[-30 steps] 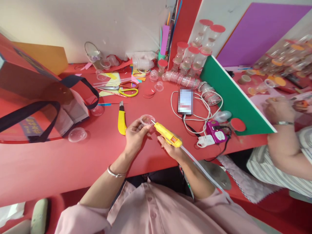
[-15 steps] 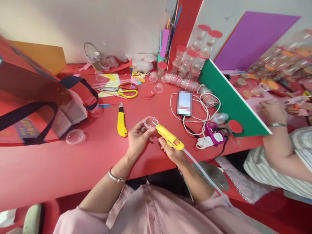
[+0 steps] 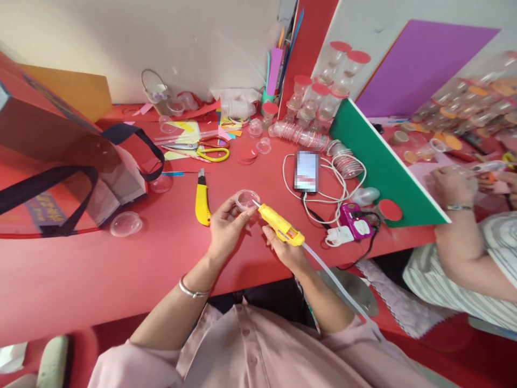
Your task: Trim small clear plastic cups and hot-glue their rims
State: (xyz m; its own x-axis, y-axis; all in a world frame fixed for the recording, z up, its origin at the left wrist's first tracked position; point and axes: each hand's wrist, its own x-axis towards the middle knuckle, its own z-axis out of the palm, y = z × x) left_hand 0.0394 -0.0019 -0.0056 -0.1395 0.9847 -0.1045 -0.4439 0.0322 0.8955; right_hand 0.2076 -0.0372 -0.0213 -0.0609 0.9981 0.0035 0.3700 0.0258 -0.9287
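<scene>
My left hand (image 3: 228, 222) pinches a small clear plastic cup (image 3: 247, 200) by its side, its round mouth turned up. In my right hand (image 3: 285, 249) is a yellow hot glue gun (image 3: 279, 223), a long clear glue stick (image 3: 335, 280) trailing from its back. The metal nozzle points left and lies at the cup's right rim; whether it touches, I cannot tell. A yellow box cutter (image 3: 202, 199) with its blade out lies on the red table (image 3: 169, 269), left of my left hand.
Beyond my hands lie scissors (image 3: 212, 149), a phone (image 3: 306, 171) with white cables, and stacked clear cups (image 3: 299, 134). A purple power adapter (image 3: 356, 221) sits at right by a green divider (image 3: 379, 167). A red bag (image 3: 48, 178) stands left; a co-worker's arm (image 3: 460, 237) is beyond the divider.
My left hand and the cup have shifted slightly left, so the nozzle now lies nearer the cup's right rim. My right hand and the glue gun have hardly moved.
</scene>
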